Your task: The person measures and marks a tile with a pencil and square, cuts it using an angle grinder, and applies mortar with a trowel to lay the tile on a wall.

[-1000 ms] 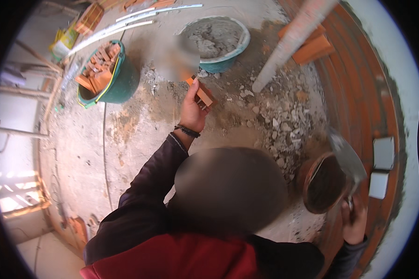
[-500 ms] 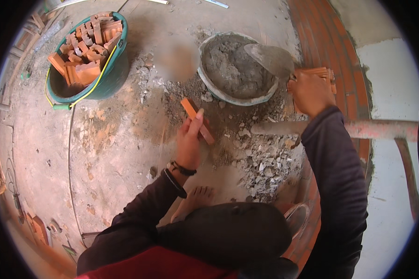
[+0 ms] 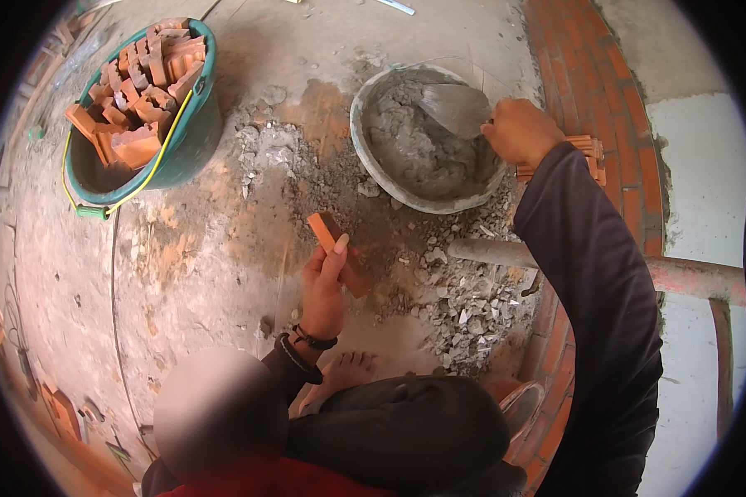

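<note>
My left hand [image 3: 327, 290] grips a narrow orange brick piece [image 3: 320, 225] between thumb and fingers, above the rubble-strewn concrete floor. My right hand [image 3: 522, 128] is closed on the handle of a steel trowel, its blade [image 3: 452, 108] lying in the grey wet mortar [image 3: 402, 141] inside a round tub [image 3: 373, 182]. The trowel's handle is mostly hidden under my fingers. A stack of orange brick pieces [image 3: 588, 153] sits just beyond my right wrist, partly behind it.
A green bucket [image 3: 186, 153] full of broken brick stands at the upper left. A stained pole [image 3: 696, 277] crosses under my right arm. Rubble [image 3: 464, 323] lies right of my bare foot [image 3: 344, 373], beside a curving brick strip [image 3: 622, 99] along a pale wall [image 3: 700, 207].
My right hand has risen from the lower right with the trowel, which now dips into the mortar. The view has shifted; my left hand still holds the brick piece.
</note>
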Tool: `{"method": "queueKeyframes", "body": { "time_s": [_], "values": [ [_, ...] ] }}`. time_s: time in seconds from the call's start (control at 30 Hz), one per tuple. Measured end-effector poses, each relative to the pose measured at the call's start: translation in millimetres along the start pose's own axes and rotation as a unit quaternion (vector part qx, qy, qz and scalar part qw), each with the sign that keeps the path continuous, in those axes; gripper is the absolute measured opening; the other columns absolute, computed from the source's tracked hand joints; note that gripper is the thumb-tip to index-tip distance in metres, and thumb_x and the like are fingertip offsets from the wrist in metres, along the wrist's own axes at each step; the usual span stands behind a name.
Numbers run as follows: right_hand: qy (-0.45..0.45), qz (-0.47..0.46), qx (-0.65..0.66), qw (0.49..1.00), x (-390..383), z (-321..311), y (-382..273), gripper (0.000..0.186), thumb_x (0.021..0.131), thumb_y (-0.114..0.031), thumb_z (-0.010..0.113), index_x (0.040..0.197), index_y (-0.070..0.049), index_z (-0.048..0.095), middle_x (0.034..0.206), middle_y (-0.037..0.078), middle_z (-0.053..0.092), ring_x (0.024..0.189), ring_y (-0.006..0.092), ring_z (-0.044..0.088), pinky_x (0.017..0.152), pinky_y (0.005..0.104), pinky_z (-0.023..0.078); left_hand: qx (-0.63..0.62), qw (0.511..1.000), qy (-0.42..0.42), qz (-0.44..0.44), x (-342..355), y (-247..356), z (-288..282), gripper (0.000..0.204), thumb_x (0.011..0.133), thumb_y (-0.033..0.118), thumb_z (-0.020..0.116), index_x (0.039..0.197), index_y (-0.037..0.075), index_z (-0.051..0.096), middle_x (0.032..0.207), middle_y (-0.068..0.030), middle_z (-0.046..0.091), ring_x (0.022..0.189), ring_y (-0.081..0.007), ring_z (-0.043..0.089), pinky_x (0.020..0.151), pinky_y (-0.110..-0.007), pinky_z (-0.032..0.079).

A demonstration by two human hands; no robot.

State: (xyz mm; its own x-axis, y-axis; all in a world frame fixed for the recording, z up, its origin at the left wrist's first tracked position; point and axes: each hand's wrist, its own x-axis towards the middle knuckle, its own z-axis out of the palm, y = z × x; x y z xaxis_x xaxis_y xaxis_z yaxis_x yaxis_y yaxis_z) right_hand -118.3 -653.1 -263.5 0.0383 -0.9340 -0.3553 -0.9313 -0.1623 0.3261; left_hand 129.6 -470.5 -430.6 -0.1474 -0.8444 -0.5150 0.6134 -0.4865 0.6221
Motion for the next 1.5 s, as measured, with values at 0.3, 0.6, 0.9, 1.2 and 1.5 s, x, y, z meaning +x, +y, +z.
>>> {"method": "queueKeyframes", "body": {
  "time_s": [0.3,0.6,0.9,1.2,1.5],
  "values": [
    [-0.189,0.137,0.369,0.9,18.3,-4.3,16.6,0.031,0.095,-0.03,0.058,0.083,-0.002,0.062,0.063,0.005,0.055,0.047,0.0145,0.05,0.042,0.0335,0.039,-0.001,1.0,-0.017,0.008,4.4,-4.3,-4.3,0.037,0.096,0.036,0.062,0.116,0.004,0.059,0.1,-0.0013,0.062,0.089,-0.0076,0.054,0.081,-0.025,0.042],
    [-0.205,0.178,0.546,0.793,-3.6,32.4,18.5,0.033,0.098,-0.036,0.055,0.089,-0.005,0.058,0.068,0.002,0.053,0.05,0.0128,0.047,0.043,0.0308,0.039,0.067,0.996,-0.048,0.046,11.9,9.4,-6.7,0.045,0.101,0.037,0.051,0.129,0.002,0.053,0.116,-0.0071,0.061,0.107,-0.0143,0.057,0.09,-0.033,0.047],
    [-0.064,0.182,0.649,0.736,-72.6,49.0,-12.5,0.031,0.099,-0.033,0.054,0.095,-0.003,0.06,0.068,0.001,0.052,0.052,0.0099,0.049,0.045,0.0268,0.04,0.054,0.981,-0.12,0.144,41.9,72.5,25.4,0.053,0.105,0.043,0.035,0.136,0.0,0.047,0.117,-0.008,0.06,0.106,-0.0161,0.06,0.091,-0.035,0.05],
    [0.049,0.121,0.718,0.684,-209.2,16.1,-30.8,0.021,0.092,-0.01,0.054,0.11,0.0,0.059,0.076,0.002,0.058,0.061,0.0099,0.056,0.057,0.0249,0.047,0.031,0.965,-0.196,0.17,78.7,74.9,92.8,0.059,0.104,0.05,0.032,0.14,0.005,0.043,0.13,-0.0106,0.055,0.116,-0.019,0.056,0.098,-0.038,0.046],
    [0.215,0.044,0.421,0.88,-243.4,23.2,-75.4,0.042,0.083,-0.002,0.059,0.122,0.008,0.048,0.099,0.029,0.058,0.09,0.0472,0.058,0.079,0.0477,0.049,0.047,0.954,-0.221,0.196,55.2,49.0,134.4,0.054,0.105,0.049,0.032,0.104,0.003,0.061,0.093,-0.0056,0.065,0.083,-0.0105,0.063,0.078,-0.027,0.053]
  ]
}}
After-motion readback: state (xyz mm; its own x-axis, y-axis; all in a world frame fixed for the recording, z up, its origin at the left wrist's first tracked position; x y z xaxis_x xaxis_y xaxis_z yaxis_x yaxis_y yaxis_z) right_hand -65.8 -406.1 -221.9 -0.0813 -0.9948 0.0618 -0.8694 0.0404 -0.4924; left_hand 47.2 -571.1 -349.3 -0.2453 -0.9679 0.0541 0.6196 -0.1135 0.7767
